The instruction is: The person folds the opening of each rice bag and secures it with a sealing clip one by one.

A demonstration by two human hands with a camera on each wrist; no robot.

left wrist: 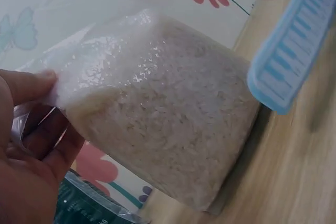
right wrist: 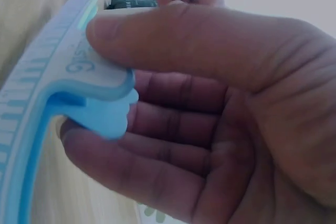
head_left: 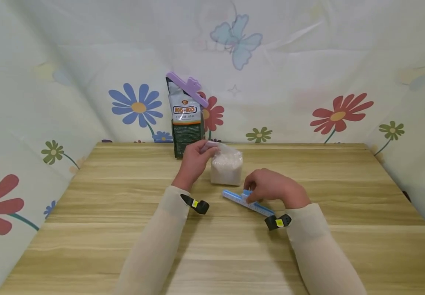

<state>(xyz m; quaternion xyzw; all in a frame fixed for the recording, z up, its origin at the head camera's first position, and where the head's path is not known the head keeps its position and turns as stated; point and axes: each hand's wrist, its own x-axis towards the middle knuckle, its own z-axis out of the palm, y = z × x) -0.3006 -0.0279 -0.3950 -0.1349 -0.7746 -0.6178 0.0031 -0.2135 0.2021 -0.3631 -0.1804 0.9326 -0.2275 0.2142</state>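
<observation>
A clear plastic bag of rice (head_left: 226,170) stands upright on the wooden table. My left hand (head_left: 195,161) pinches its gathered top at the left corner between thumb and fingers, as the left wrist view also shows. To the right and nearer to me, my right hand (head_left: 271,187) holds a long blue bag clip (head_left: 240,198) by its handle tabs, the thumb on one tab and fingers behind the other. Piano-key marks run along the clip's bar (left wrist: 289,51). In the left wrist view the clip's end overlaps the bag's right side.
Behind my left hand a green and white KO-KO bag (head_left: 186,119) stands near the back edge, a purple clip (head_left: 188,88) across its top. A flower-printed cloth (head_left: 282,73) hangs behind the table (head_left: 326,254).
</observation>
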